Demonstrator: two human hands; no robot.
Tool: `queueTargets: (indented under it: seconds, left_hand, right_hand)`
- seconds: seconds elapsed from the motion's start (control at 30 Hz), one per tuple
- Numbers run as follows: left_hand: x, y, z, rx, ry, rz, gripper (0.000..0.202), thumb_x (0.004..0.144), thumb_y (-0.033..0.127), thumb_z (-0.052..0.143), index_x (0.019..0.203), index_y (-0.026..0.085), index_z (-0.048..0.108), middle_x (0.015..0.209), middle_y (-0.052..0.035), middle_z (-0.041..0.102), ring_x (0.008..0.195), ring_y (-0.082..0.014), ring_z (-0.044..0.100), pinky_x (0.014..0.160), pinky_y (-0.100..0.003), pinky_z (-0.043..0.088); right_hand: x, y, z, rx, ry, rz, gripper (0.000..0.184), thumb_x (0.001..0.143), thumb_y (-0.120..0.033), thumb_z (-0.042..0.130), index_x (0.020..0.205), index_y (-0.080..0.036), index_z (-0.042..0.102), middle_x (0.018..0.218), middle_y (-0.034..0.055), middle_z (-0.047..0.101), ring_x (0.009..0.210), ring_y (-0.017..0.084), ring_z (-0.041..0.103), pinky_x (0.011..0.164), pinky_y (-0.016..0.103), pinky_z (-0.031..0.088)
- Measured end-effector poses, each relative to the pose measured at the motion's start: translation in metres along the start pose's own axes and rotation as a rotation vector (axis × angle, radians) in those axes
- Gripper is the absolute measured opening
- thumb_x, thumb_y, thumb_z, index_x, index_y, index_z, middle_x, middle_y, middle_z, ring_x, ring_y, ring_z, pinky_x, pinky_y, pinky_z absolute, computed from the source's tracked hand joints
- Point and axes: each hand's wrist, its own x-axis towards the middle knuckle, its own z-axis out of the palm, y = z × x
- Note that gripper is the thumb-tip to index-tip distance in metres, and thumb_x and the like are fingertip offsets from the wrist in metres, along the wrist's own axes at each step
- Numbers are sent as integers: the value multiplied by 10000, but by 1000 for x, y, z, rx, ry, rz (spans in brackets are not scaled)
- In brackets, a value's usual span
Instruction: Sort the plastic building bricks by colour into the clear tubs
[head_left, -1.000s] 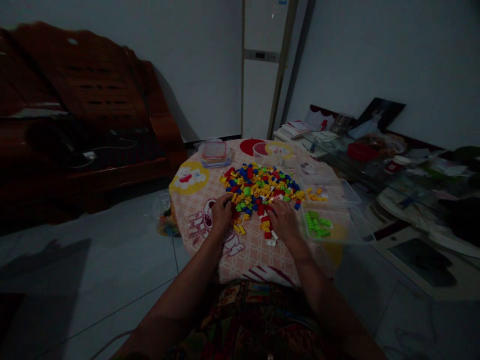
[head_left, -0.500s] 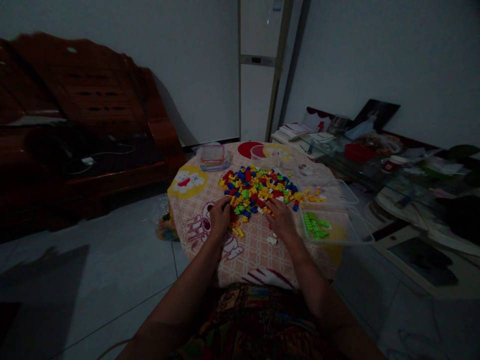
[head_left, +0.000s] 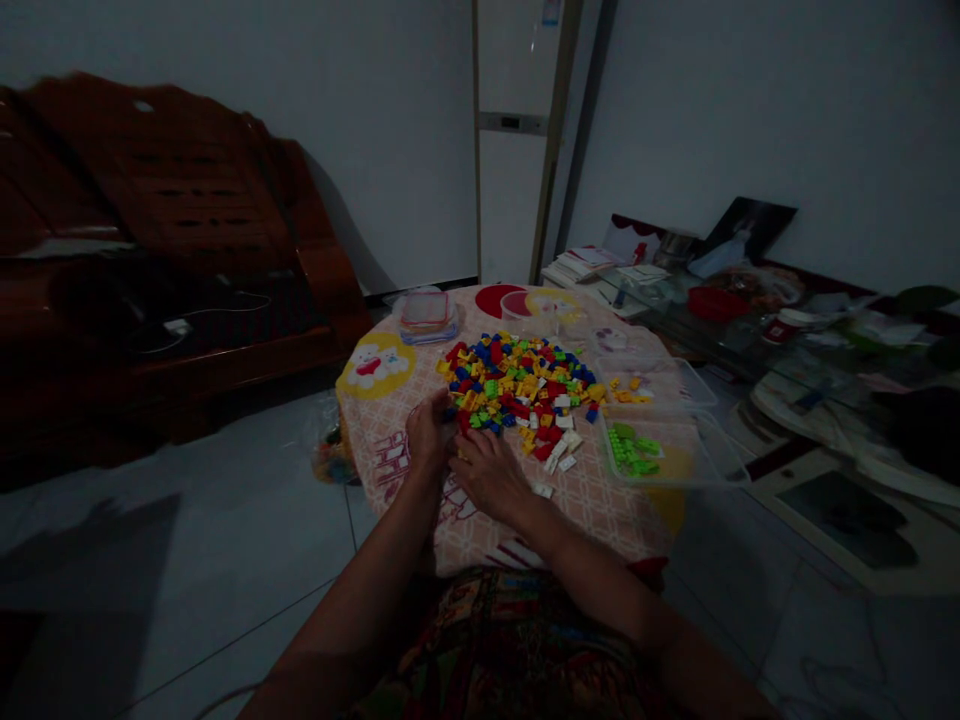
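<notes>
While left hand point(head_left: 427, 437) and right hand point(head_left: 491, 477) curl near-left of the brick pile point(head_left: 523, 382), grip impossible to tell, its pieces look light, rigid, best pinched sidewise.

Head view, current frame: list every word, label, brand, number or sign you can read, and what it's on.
None can be read.
Sticker on the tall white unit: too small.
Dark panel on that unit: nothing legible.
Red-and-white cup: marking too blurred.
Purple print on the tablecloth: too unclear.
Toy bricks: nothing legible.
</notes>
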Motion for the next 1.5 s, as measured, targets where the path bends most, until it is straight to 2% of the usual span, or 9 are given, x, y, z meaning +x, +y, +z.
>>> queueTargets:
  seconds: [0.13, 0.27, 0.43, 0.53, 0.67, 0.83, 1.13, 1.33, 1.5]
  left_hand:
    - [-2, 1, 2, -63, 32, -57, 416, 883, 430, 511, 1081, 148, 746, 1085, -112, 758, 1051, -239, 704, 968, -383, 546]
    - [-2, 2, 4, -14, 41, -62, 399, 871, 444, 540, 1039, 154, 756, 1070, -108, 762, 1036, -239, 701, 956, -372, 548]
    - [0, -1, 3, 72, 11, 8, 419, 843, 487, 579, 1008, 143, 750, 1042, -112, 764, 1024, -256, 697, 943, -390, 549]
    - [1, -3, 3, 99, 9, 39, 382, 822, 447, 591, 993, 146, 753, 1033, -113, 769, 1028, -264, 698, 953, -406, 545]
    - [0, -4, 3, 107, 4, 31, 328, 782, 342, 593, 998, 166, 766, 1082, -103, 772, 1064, -260, 698, 990, -410, 538]
    - [1, -10, 3, 95, -25, 25, 361, 756, 299, 587, 1042, 171, 766, 1111, -101, 770, 1072, -257, 702, 1015, -422, 534]
    - [3, -14, 0, 122, -29, 44, 360, 752, 294, 599, 1051, 184, 767, 1126, -93, 770, 1106, -269, 694, 1049, -443, 520]
    - [4, -20, 2, 77, -36, -7, 366, 761, 309, 593, 1061, 174, 752, 1138, -99, 759, 1110, -265, 692, 1031, -430, 533]
    - [3, -17, 3, 60, -28, -3, 358, 750, 302, 608, 1051, 169, 751, 1124, -103, 762, 1094, -258, 693, 1025, -423, 534]
  right_hand:
    - [5, 27, 4, -7, -2, 117, 257, 1012, -168, 513, 1155, -204, 723, 1453, 107, 593, 1406, 291, 425, 1197, 546, 296]
    - [2, 56, -10, 41, 28, 324, 265, 974, -125, 527, 1109, -183, 748, 1436, 129, 606, 1389, 312, 429, 1190, 549, 289]
    - [-22, 84, -40, 65, 134, 498, 312, 978, -144, 489, 1181, -150, 727, 1399, 156, 618, 1317, 295, 494, 1139, 459, 357]
    - [-43, 94, -47, 74, 167, 579, 315, 973, -147, 479, 1181, -152, 716, 1311, 159, 653, 1204, 273, 568, 1069, 405, 413]
    - [-62, 94, -44, 71, 116, 598, 269, 949, -143, 515, 1126, -173, 716, 1147, 131, 701, 1094, 260, 601, 1004, 373, 435]
    - [-62, 89, -39, 67, 48, 580, 268, 912, -127, 557, 1124, -188, 709, 1102, 113, 711, 1066, 259, 584, 965, 353, 427]
    - [-62, 93, -33, 79, 134, 573, 254, 898, -88, 520, 1002, -206, 719, 1065, 100, 702, 1023, 248, 582, 929, 345, 429]
    - [-49, 93, -36, 41, 172, 591, 203, 937, -132, 536, 1020, -182, 714, 1084, 104, 701, 1049, 258, 556, 955, 366, 419]
    - [-33, 92, -41, -13, 68, 616, 186, 953, -170, 551, 1032, -183, 719, 1088, 124, 697, 1047, 273, 556, 938, 383, 423]
